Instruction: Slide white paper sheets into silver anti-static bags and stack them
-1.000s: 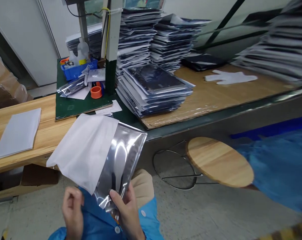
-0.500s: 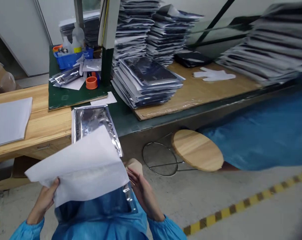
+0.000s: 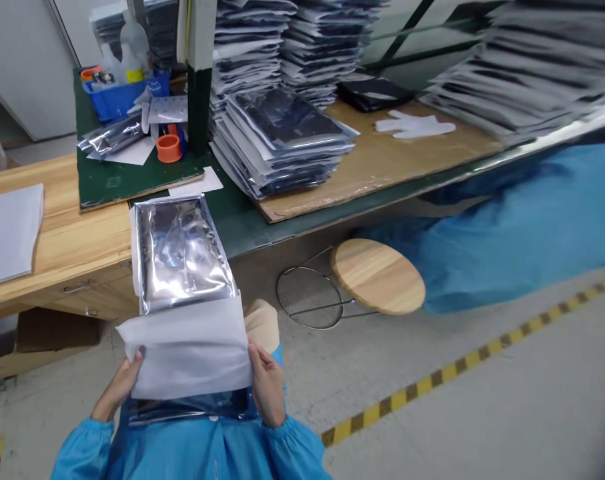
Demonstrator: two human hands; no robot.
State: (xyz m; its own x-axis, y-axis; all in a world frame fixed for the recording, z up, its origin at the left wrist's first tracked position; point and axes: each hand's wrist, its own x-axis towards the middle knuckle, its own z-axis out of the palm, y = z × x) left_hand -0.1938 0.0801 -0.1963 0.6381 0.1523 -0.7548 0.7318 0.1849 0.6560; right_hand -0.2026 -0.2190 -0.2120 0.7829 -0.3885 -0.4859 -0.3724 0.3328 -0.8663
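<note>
A white sheet of paper (image 3: 189,350) is stretched between my two hands, low over my lap. My left hand (image 3: 121,385) pinches its left edge, thumb on top. At the opposite edge my right hand (image 3: 267,382) grips it with curled fingers. Below the sheet shows part of a dark, shiny film bag (image 3: 192,405) lying on my lap. Just beyond the sheet, a silver foil bag (image 3: 182,250) rests at the table's edge, its near end meeting the paper.
A paper stack (image 3: 9,230) lies on the wooden table at left. Behind are an orange tape roll (image 3: 169,149), a blue basket (image 3: 125,97) with bottles, and piled film bags (image 3: 287,147). A white glove (image 3: 415,125) lies right of them. A stool (image 3: 379,277) stands beside a blue-clothed person (image 3: 522,227).
My right hand has closed on the paper's right edge. The sheet has gone from slanted and folded over to nearly level and spread, uncovering more of the silver bag.
</note>
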